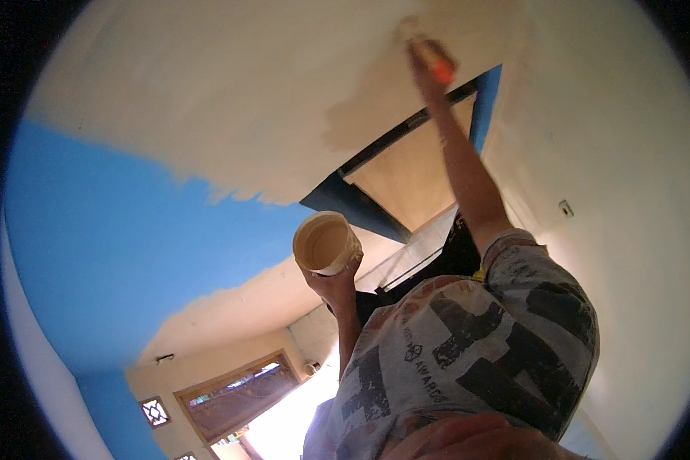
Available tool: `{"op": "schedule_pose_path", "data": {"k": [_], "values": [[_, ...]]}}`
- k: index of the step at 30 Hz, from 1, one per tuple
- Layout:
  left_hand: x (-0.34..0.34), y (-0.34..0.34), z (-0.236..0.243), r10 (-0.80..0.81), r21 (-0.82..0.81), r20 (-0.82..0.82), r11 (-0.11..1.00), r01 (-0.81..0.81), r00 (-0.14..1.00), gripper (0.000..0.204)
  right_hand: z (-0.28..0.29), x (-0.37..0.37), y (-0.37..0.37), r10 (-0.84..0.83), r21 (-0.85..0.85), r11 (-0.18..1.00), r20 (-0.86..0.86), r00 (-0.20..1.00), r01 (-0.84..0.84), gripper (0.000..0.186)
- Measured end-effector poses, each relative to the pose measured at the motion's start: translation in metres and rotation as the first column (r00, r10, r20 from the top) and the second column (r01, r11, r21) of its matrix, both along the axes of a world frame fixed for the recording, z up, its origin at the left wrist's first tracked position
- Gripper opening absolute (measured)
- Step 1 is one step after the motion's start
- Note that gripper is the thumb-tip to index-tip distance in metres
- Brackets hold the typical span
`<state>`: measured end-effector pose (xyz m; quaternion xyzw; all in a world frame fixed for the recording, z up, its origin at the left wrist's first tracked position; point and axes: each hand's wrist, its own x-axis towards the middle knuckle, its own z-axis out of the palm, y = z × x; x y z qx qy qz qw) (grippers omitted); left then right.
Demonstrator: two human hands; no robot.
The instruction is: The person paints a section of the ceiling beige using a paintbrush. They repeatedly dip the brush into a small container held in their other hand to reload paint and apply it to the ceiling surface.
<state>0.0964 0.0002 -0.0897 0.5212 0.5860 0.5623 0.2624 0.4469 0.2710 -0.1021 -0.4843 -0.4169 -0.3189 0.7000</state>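
Two risks. Head view, centre: left hand, fingers curled round cream-white cylindrical plastic pot; careless tilt could spill it. One o'clock: right hand grips blurred orange-handled brush, finger detail untellable; overreach could smear black angular frame.

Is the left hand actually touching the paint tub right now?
Touching. The head view shows the left hand beneath the pale tub, its fingers pressed against the outer wall with no gap between.
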Motion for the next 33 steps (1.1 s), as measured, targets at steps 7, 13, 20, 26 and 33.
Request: {"op": "schedule_pose_path", "data": {"k": [7, 13, 20, 26, 33], "values": [[-0.009, -0.001, -0.015, 0.022, 0.001, -0.008, 1.000, -0.022, 1.000, 0.091, 0.031, -0.177, -0.042, 0.698, -0.047, 0.711, -0.075, 0.712, -0.702, 0.019], [-0.009, -0.006, -0.012, 0.035, -0.012, -0.021, 0.999, -0.035, 0.999, 0.092, -0.019, -0.001, 0.000, 0.557, 0.052, 0.820, -0.297, 0.775, -0.570, 0.019], [-0.008, -0.011, -0.016, 0.052, -0.026, 0.011, 0.998, -0.052, 0.999, 0.090, -0.019, 0.076, -0.032, 0.114, -0.198, 0.969, -0.169, 0.979, -0.147, 0.019], [0.000, -0.017, -0.006, -0.038, -0.007, 0.190, 0.999, 0.040, 0.981, 0.089, -0.001, -0.156, -0.038, 0.637, -0.109, 0.771, 0.116, 0.762, -0.627, 0.020], [-0.015, -0.015, -0.001, 0.014, -0.036, 0.148, 0.999, -0.009, 0.989, 0.089, -0.023, -0.089, -0.001, 0.767, -0.002, 0.563, -0.371, 0.523, -0.827, 0.026]]}}
